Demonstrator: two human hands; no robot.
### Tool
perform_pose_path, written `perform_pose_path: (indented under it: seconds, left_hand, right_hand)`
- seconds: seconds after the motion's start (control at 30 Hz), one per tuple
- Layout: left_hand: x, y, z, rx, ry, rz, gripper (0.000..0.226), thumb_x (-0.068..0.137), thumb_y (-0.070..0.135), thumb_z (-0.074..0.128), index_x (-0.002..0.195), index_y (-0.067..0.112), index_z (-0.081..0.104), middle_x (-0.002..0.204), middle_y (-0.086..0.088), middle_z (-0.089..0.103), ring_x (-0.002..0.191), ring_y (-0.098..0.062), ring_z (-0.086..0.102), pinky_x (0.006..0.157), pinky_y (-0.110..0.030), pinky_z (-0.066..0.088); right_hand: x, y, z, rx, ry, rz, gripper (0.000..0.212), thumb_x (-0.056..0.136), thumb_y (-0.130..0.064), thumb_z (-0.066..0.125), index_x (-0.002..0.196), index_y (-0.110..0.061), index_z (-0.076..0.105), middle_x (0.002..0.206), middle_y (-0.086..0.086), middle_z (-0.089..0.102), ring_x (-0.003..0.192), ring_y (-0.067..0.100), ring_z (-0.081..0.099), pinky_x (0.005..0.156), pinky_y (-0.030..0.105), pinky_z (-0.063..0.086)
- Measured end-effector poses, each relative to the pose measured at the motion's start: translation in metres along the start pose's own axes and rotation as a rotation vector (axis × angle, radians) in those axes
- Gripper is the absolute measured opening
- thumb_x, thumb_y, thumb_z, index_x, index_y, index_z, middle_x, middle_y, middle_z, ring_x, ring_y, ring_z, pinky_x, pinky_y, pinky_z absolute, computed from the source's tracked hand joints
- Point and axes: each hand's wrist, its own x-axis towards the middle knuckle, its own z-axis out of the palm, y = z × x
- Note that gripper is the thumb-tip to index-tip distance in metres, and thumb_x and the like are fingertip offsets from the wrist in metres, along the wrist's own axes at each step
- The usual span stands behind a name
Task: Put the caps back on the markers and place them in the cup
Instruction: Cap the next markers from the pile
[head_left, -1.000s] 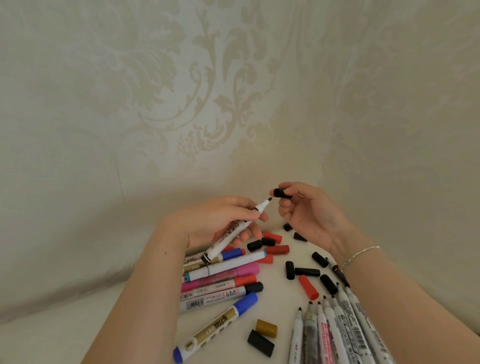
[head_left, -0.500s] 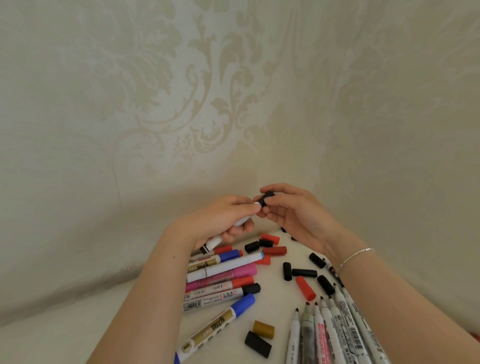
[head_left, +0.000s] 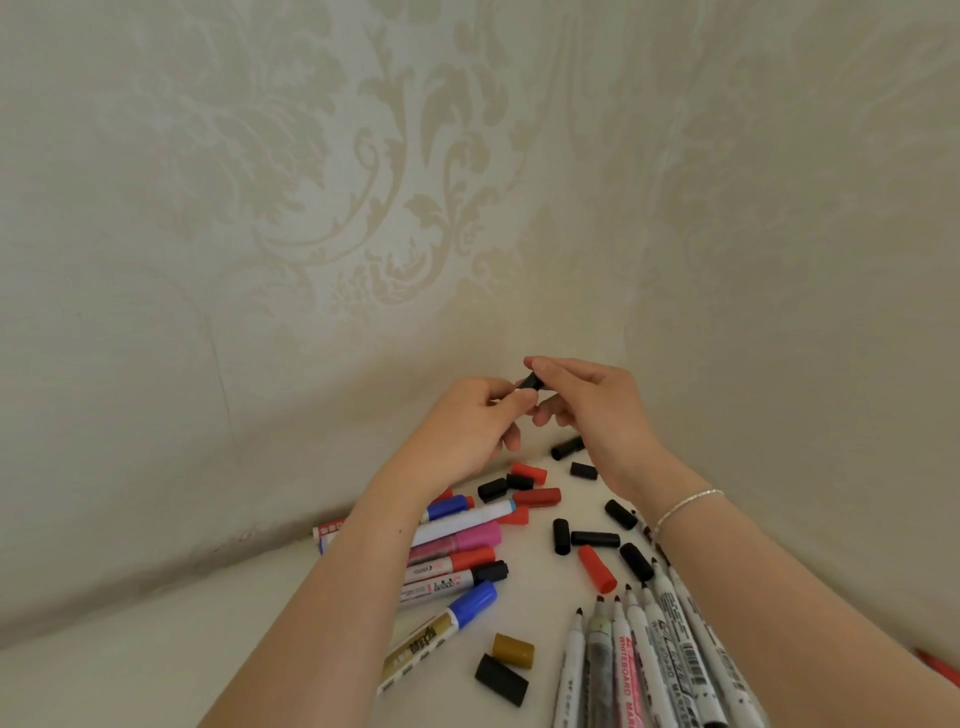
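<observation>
Markers lie in two groups on the white table (head_left: 270, 649): six capped markers (head_left: 457, 540) under the left forearm, and at least six uncapped markers (head_left: 639, 654) fanned at lower right. Loose caps (head_left: 592, 538) lie between the groups: about nine black, four red, one gold. Right hand (head_left: 587, 410) pinches a black cap (head_left: 531, 381) between curled thumb and fingers. Left hand (head_left: 467, 431) is curled closed; its fingertips touch the cap, and what it grips is hidden. A bracelet (head_left: 685, 506) circles the right wrist.
</observation>
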Motion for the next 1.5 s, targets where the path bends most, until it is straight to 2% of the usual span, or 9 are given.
perform_pose_path:
  seconds: [0.17, 0.4, 0.53, 0.63, 0.9, 1.07, 1.17, 1.33, 1.5]
  left_hand:
    - [-0.001, 0.001, 0.029, 0.123, -0.017, 0.063, 0.024, 0.100, 0.036, 0.045, 0.091, 0.025, 0.064, 0.059, 0.006, 0.058, 0.038, 0.001, 0.042, 0.042, -0.012, 0.032]
    - [-0.007, 0.005, 0.063, 0.296, -0.171, 0.121, 0.024, 0.101, 0.033, 0.044, 0.094, 0.019, 0.063, 0.060, 0.006, 0.057, 0.042, 0.003, 0.046, 0.043, -0.010, 0.032]
    - [-0.010, 0.005, 0.075, 0.499, -0.172, 0.183, 0.028, 0.100, 0.034, 0.046, 0.107, 0.014, 0.064, 0.072, -0.002, 0.061, 0.060, -0.011, 0.053, 0.056, -0.025, 0.040]
    - [-0.012, 0.006, 0.080, 0.649, -0.151, 0.220, 0.028, 0.100, 0.038, 0.046, 0.111, 0.019, 0.063, 0.069, 0.007, 0.051, 0.057, -0.009, 0.044, 0.053, -0.028, 0.033]
    - [-0.011, -0.002, 0.064, 0.604, -0.364, 0.015, 0.031, 0.099, 0.039, 0.047, 0.098, 0.012, 0.062, 0.067, 0.003, 0.055, 0.052, -0.005, 0.044, 0.053, -0.022, 0.036]
    - [-0.007, -0.006, 0.050, 0.553, -0.307, -0.049, 0.026, 0.099, 0.036, 0.047, 0.079, 0.021, 0.055, 0.065, 0.002, 0.056, 0.054, -0.009, 0.047, 0.054, -0.024, 0.036]
    - [-0.005, -0.008, 0.048, 0.567, -0.314, -0.074, 0.026, 0.100, 0.035, 0.046, 0.082, 0.019, 0.056, 0.067, 0.001, 0.058, 0.056, -0.010, 0.049, 0.054, -0.024, 0.036]
    - [-0.006, -0.007, 0.050, 0.563, -0.358, -0.065, 0.026, 0.100, 0.035, 0.045, 0.091, 0.016, 0.060, 0.068, 0.004, 0.057, 0.055, -0.008, 0.045, 0.053, -0.023, 0.033]
    - [-0.006, -0.008, 0.052, 0.441, -0.421, -0.073, 0.017, 0.099, 0.034, 0.047, 0.096, 0.022, 0.058, 0.072, 0.002, 0.062, 0.050, -0.008, 0.044, 0.050, -0.022, 0.037]
  right_hand:
    - [-0.007, 0.000, -0.033, -0.136, 0.021, 0.038, 0.013, 0.089, -0.018, 0.065, 0.089, -0.010, 0.075, 0.084, 0.010, 0.074, 0.048, 0.011, 0.059, 0.050, 0.015, 0.043]
    - [-0.031, 0.022, -0.078, -0.114, 0.016, 0.158, 0.015, 0.087, -0.018, 0.067, 0.088, -0.005, 0.074, 0.080, 0.011, 0.075, 0.066, 0.019, 0.068, 0.073, 0.039, 0.046]
    - [-0.039, 0.028, -0.085, -0.172, 0.040, 0.194, 0.017, 0.090, -0.021, 0.064, 0.083, -0.008, 0.073, 0.076, 0.010, 0.074, 0.060, 0.014, 0.067, 0.064, 0.023, 0.049]
    - [-0.043, 0.034, -0.086, -0.206, 0.070, 0.204, 0.025, 0.090, -0.025, 0.064, 0.083, -0.002, 0.073, 0.073, 0.014, 0.073, 0.054, 0.015, 0.063, 0.050, 0.014, 0.047]
    - [-0.037, 0.051, -0.103, -0.305, 0.101, 0.306, 0.020, 0.090, -0.019, 0.064, 0.088, -0.001, 0.072, 0.069, 0.007, 0.068, 0.053, 0.010, 0.055, 0.051, 0.014, 0.043]
    - [-0.045, 0.058, -0.092, -0.633, -0.215, 0.310, 0.016, 0.086, -0.023, 0.069, 0.097, -0.012, 0.075, 0.095, 0.001, 0.070, 0.081, 0.007, 0.058, 0.059, 0.008, 0.043]
    - [-0.043, 0.056, -0.086, -0.697, -0.244, 0.280, 0.024, 0.088, -0.023, 0.065, 0.110, -0.015, 0.071, 0.103, -0.003, 0.064, 0.093, 0.009, 0.059, 0.060, 0.005, 0.039]
    - [-0.040, 0.060, -0.084, -0.990, -0.364, 0.292, 0.032, 0.086, -0.013, 0.063, 0.117, -0.012, 0.060, 0.087, -0.005, 0.052, 0.074, 0.009, 0.052, 0.058, 0.015, 0.042]
    - [-0.039, 0.059, -0.079, -1.154, -0.346, 0.283, 0.035, 0.086, -0.014, 0.064, 0.120, -0.009, 0.059, 0.110, 0.008, 0.061, 0.096, 0.020, 0.061, 0.080, 0.028, 0.052]
